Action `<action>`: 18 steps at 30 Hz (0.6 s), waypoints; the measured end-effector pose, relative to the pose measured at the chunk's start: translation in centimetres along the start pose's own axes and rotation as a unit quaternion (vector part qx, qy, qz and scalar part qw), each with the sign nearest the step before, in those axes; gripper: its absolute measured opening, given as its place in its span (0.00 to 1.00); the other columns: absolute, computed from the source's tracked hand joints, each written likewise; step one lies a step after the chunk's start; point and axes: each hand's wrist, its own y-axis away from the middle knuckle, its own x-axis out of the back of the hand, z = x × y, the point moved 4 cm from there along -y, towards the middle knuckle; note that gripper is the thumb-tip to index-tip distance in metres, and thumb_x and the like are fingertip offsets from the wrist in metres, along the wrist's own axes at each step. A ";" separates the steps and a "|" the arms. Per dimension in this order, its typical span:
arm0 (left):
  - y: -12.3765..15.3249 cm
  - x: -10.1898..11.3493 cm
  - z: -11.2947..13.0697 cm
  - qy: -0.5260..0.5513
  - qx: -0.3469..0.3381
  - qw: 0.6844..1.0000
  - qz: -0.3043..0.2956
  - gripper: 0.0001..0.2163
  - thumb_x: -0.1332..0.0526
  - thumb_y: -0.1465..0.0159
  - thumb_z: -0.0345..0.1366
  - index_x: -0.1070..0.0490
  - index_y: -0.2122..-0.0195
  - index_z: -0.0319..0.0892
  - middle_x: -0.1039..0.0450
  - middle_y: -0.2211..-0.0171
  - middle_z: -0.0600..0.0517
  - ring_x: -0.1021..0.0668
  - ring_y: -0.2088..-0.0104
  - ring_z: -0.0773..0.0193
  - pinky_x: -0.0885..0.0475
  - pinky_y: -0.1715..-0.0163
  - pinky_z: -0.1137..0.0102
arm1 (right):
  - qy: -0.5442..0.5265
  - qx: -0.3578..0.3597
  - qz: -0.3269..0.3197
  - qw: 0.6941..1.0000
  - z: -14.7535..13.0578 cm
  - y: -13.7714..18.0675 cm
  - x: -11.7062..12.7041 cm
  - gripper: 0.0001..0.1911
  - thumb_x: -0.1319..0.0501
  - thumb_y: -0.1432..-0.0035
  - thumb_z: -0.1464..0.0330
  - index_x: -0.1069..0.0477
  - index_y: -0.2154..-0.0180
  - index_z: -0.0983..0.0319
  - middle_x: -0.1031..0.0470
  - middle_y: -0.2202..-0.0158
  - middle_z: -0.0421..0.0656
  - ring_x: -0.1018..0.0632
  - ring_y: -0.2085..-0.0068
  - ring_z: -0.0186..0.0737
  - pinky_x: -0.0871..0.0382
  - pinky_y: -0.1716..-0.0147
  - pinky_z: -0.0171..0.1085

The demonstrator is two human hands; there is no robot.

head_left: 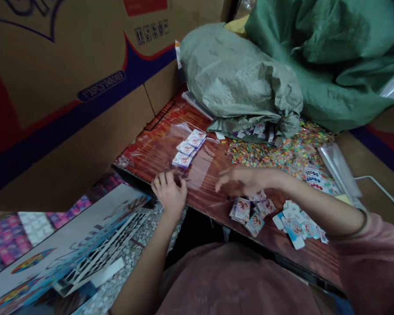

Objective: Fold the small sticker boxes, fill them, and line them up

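Observation:
My left hand [169,190] rests at the table's near edge, fingers bent but apart, with no object visible in it. Just beyond it, several small white-and-purple printed boxes [186,151] lie in a slanting row on a clear plastic bag [200,175]. My right hand [238,180] hovers over the table to the right of the bag, blurred by motion. Its fingers look stretched out, with nothing visible in them. Close below it sits a loose pile of small printed boxes [241,209]. Farther right is a spread of flat printed cards [297,225].
Colourful small pieces [265,153] cover the table's back right. A grey-green sack [230,74] and a green sack [331,57] stand behind them. Clear plastic sleeves [339,168] lie at right. A large carton [85,109] walls the left, above a printed box [68,245].

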 end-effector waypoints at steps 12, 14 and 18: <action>0.3 0.0 0.2 0.037 0.022 0.999 -0.001 0.14 0.47 0.37 0.40 0.30 0.56 0.38 0.31 0.56 0.40 0.34 0.47 0.45 0.42 0.45 0.54 | 0.161 -0.065 -0.041 0.984 -0.4 4.6 -6.2 0.24 0.36 0.54 0.75 0.30 0.53 0.61 0.27 0.57 0.48 0.30 0.52 0.50 0.40 0.49 0.50; 0.4 0.1 0.1 0.040 0.014 0.999 0.008 0.13 0.47 0.38 0.39 0.30 0.57 0.38 0.32 0.57 0.40 0.34 0.48 0.46 0.42 0.44 0.54 | 0.124 -0.065 -0.015 0.990 -0.5 4.6 -5.5 0.22 0.35 0.52 0.72 0.30 0.52 0.62 0.27 0.57 0.48 0.29 0.54 0.48 0.37 0.52 0.46; 0.7 0.3 0.0 0.046 0.000 0.999 0.021 0.10 0.46 0.38 0.37 0.30 0.60 0.38 0.32 0.59 0.41 0.33 0.49 0.47 0.40 0.44 0.55 | 0.020 -0.080 0.102 0.991 0.0 2.6 -3.5 0.20 0.37 0.46 0.69 0.31 0.50 0.63 0.27 0.57 0.47 0.25 0.58 0.42 0.33 0.60 0.37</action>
